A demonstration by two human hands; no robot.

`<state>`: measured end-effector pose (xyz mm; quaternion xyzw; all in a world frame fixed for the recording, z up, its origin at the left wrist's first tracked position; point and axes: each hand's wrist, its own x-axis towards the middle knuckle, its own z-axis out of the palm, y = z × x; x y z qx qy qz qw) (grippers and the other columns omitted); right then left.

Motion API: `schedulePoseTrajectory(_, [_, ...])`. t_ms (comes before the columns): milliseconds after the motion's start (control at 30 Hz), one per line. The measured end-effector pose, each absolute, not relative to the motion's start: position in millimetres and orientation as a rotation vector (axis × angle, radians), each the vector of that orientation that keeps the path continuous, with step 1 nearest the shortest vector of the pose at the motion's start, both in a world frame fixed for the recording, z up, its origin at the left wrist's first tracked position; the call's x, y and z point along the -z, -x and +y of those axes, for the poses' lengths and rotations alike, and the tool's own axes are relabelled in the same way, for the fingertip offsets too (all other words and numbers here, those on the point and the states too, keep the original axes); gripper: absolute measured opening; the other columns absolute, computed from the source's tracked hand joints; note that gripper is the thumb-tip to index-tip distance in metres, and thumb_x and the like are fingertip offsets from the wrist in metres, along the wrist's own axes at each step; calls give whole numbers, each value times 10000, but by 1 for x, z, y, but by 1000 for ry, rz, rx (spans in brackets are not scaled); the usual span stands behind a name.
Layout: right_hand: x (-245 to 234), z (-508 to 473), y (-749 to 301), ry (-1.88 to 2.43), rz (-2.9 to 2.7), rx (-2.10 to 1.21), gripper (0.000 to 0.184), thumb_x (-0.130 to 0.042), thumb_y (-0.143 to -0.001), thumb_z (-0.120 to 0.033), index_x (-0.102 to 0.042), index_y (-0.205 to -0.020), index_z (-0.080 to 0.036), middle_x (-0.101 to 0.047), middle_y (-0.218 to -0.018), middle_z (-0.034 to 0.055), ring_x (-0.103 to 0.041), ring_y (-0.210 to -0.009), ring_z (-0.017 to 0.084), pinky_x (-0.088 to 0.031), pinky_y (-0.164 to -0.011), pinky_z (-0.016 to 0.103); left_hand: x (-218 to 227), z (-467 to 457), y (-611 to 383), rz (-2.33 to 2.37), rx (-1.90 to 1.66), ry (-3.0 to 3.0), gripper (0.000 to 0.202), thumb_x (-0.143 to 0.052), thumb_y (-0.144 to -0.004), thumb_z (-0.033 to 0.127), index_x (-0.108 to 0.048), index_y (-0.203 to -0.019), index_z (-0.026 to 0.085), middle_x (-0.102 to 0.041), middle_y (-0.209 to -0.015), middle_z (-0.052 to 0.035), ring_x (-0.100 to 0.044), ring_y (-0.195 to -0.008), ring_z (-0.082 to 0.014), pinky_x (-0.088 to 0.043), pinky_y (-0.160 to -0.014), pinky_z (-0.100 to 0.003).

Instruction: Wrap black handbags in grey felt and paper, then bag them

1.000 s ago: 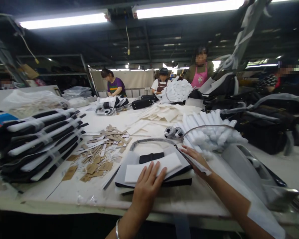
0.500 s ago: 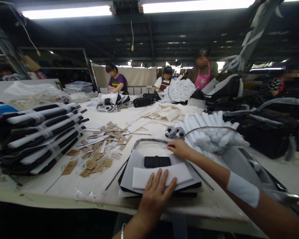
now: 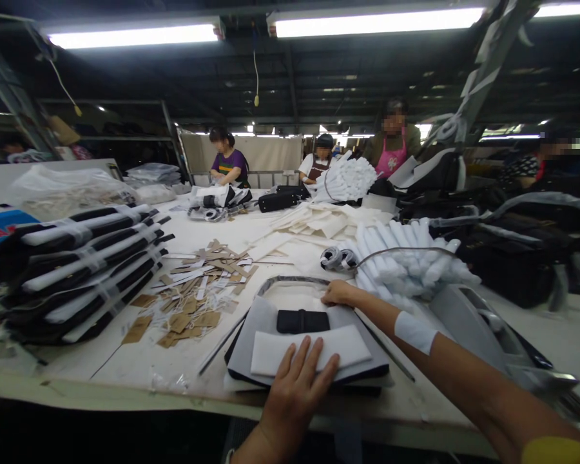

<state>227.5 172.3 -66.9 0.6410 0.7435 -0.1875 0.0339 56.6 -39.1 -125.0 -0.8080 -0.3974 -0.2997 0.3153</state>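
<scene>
In front of me a black handbag [image 3: 232, 367] lies flat on the table, its upper face covered by a pale grey sheet [image 3: 251, 335]. Over that sheet rest a small black strapped piece [image 3: 302, 321] and a folded white foam sheet [image 3: 265, 356]. My left hand [image 3: 302, 380] is laid flat across the foam sheet, fingers spread. At the far right corner of the bag's wrapped handle [image 3: 290, 280], my right hand [image 3: 337, 293] has its fingers closed on it; the fingertips are partly hidden.
Cardboard tags [image 3: 188, 322] lie scattered left of the bag, beside stacked wrapped black bags [image 3: 77, 270]. To the right are bundled white foam rolls [image 3: 406, 258] and a grey tape dispenser [image 3: 468, 328]. Co-workers [image 3: 229, 161] stand across the table.
The view has tilted slightly, so most things sit a little lower. My right hand stays at the handle, its fingers more curled. My left hand still lies on the foam sheet.
</scene>
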Motion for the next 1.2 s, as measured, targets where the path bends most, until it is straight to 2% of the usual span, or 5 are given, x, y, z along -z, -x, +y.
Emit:
schedulePoseTrajectory(333, [72,165,-250,-2121,2166,1391,273,-594,-963,-345,-615,-1146,-144,-658,-1082,66,-660,-890,172,-581,-761,353,120,-38,-42,-1000,698,2201,425,-393,-1030,199,-495,-1431,295,-583,-1410,-56,-551,-1295,-253,-473,-1044,-409])
schedulePoseTrajectory(567, [83,165,-243,-2167,2139,1467,236,-617,-946,-359,-649,-1034,-142,-671,-1012,44,-656,-849,164,-572,-749,335,116,-26,-11,-878,628,2292,436,-405,-1027,185,-471,-1445,287,-547,-1447,-66,-510,-1335,-248,-456,-1057,-408])
schedulePoseTrajectory(800, [89,164,-236,-2333,2197,1676,267,-621,-945,-308,-604,-1153,-142,-657,-1052,56,-656,-841,159,-577,-721,329,119,-23,-7,-877,623,2308,431,-414,-1027,193,-473,-1442,295,-544,-1450,-56,-503,-1341,-237,-446,-1070,-404])
schedulePoseTrajectory(967, [76,150,-246,-2280,2331,1961,479,-762,-799,-251,-584,-1232,-146,-708,-869,33,-670,-758,129,-542,-687,240,119,-24,-9,-899,635,2303,422,-413,-1027,206,-488,-1431,302,-550,-1445,-42,-507,-1336,-240,-445,-1070,-403])
schedulePoseTrajectory(1200, [46,114,-251,-2109,2590,2027,795,-809,-694,-282,-496,-1417,-177,-746,-818,-6,-691,-823,164,-524,-862,306,116,-23,-7,-893,591,2345,430,-373,-1032,208,-482,-1437,303,-518,-1476,-31,-481,-1355,-233,-425,-1086,-404])
